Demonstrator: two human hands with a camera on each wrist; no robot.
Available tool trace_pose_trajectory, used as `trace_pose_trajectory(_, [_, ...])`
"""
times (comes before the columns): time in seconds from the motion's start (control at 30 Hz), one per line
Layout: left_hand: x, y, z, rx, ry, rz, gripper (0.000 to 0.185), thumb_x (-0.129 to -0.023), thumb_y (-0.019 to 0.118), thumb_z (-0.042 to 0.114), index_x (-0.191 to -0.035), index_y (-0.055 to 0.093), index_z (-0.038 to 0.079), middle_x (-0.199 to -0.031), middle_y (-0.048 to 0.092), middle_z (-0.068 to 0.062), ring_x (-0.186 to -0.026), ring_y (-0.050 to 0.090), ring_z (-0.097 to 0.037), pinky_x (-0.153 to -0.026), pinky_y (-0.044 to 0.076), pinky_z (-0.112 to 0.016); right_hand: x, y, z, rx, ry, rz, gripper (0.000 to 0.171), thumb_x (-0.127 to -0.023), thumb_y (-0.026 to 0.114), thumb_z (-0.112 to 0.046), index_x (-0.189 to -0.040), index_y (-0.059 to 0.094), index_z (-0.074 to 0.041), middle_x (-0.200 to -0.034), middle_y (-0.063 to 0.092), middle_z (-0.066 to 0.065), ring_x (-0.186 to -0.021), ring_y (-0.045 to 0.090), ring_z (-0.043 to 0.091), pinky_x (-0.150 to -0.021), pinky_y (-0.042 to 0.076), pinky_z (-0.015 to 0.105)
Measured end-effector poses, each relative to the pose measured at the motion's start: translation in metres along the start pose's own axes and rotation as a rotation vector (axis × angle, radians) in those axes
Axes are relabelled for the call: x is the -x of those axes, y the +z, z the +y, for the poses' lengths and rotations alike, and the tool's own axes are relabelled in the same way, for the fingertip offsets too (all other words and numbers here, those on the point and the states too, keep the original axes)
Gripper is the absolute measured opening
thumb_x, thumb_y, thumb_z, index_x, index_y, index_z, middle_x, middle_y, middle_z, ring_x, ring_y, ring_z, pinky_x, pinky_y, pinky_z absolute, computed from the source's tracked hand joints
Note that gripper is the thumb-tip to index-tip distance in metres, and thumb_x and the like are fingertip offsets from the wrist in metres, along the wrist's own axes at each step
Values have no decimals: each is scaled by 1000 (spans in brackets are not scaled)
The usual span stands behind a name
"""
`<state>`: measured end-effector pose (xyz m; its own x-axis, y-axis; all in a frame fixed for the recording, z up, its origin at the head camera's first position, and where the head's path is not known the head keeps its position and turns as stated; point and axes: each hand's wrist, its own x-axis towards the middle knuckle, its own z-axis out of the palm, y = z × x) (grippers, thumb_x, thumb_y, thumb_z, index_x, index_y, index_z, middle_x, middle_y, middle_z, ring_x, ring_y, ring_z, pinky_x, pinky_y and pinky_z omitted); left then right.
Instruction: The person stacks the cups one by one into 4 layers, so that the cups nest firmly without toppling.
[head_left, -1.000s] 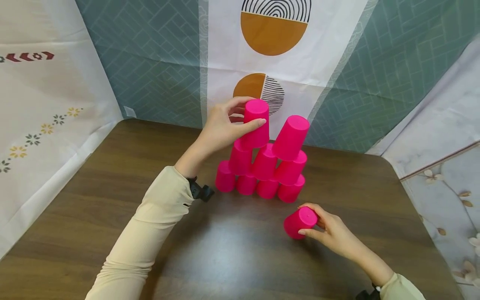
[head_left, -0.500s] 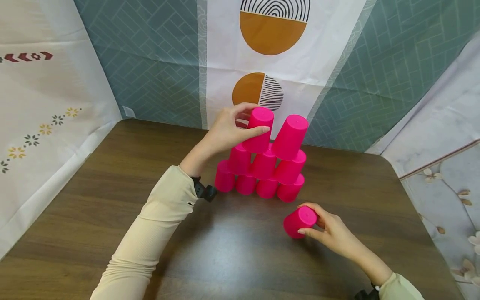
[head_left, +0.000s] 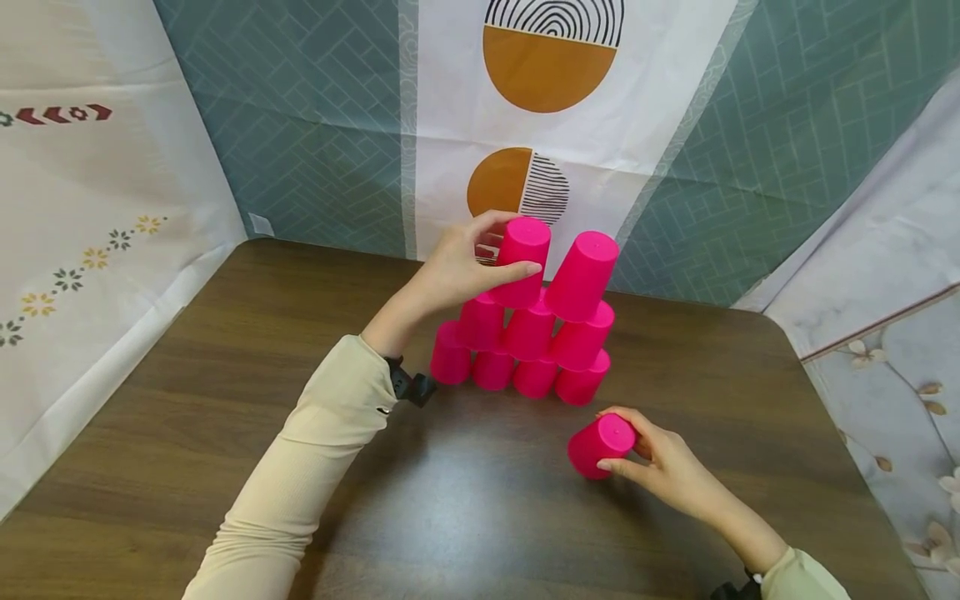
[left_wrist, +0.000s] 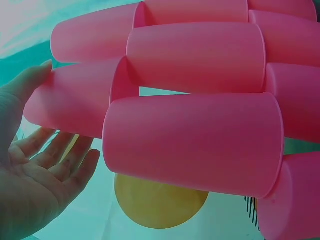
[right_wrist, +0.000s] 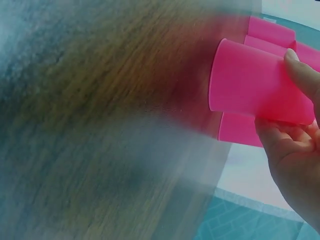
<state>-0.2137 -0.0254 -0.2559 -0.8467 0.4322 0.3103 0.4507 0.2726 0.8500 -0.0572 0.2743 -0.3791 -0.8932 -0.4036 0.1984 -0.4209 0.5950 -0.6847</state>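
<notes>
The left hand (head_left: pixel 457 267) grips an upturned pink cup (head_left: pixel 519 260) at the upper left of the cup pyramid (head_left: pixel 528 333), just above the centre of the head view. The cup's closed base faces up and its mouth faces down, so its long axis runs close to vertical, leaning slightly to the right. The thumb crosses its front and the fingers curl behind it. It sits on the cups of the row beneath, with a second top-row cup (head_left: pixel 583 275) just beside it on the right, tilted the same way.

Lower right of centre, the right hand (head_left: pixel 663 467) grasps a single loose cup (head_left: pixel 598 446) on the wooden table (head_left: pixel 187 392). This one also stands mouth-down, base upward, tipped a little toward the right hand. It is near the pyramid's bottom row but apart from it. The right wrist view shows fingers wrapped around its side wall.

All the cups are inverted, so no interior is visible and whether anything lies under them cannot be told.

Behind the pyramid hangs a patterned backdrop (head_left: pixel 555 100) with orange half-circles, flanked by teal panels. A floral cloth (head_left: pixel 82 250) fills the left of the frame.
</notes>
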Motion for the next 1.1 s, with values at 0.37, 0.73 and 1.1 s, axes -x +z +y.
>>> trace_pose_trajectory(0.37, [3, 0, -1, 18, -4, -47, 67, -77, 76, 28, -134, 44, 15, -117, 57, -1, -103, 55, -18, -89, 49, -36, -5, -29, -25, 51, 128, 20, 61, -73, 80, -22, -127, 50, -14, -108, 64, 3, -85, 66, 6, -70, 55, 23])
trace_pose_trajectory(0.73, [11, -9, -9, -22, -3, -40, 67, -77, 76, 29, -134, 44, 15, -118, 57, -3, -106, 56, -21, -91, 47, -32, -17, -60, -49, 152, 51, 41, 65, -67, 84, -17, -125, 54, -14, -108, 65, 2, -87, 65, 1, -71, 51, 12])
trace_pose_trajectory(1.1, [10, -4, -4, 5, -15, -10, 62, -80, 73, 30, -133, 45, 15, -117, 57, -1, -103, 56, -16, -88, 49, -29, -39, -100, -92, 109, 2, 63, 66, -66, 83, -8, -125, 54, -21, -113, 63, -9, -85, 67, 5, -68, 53, 16])
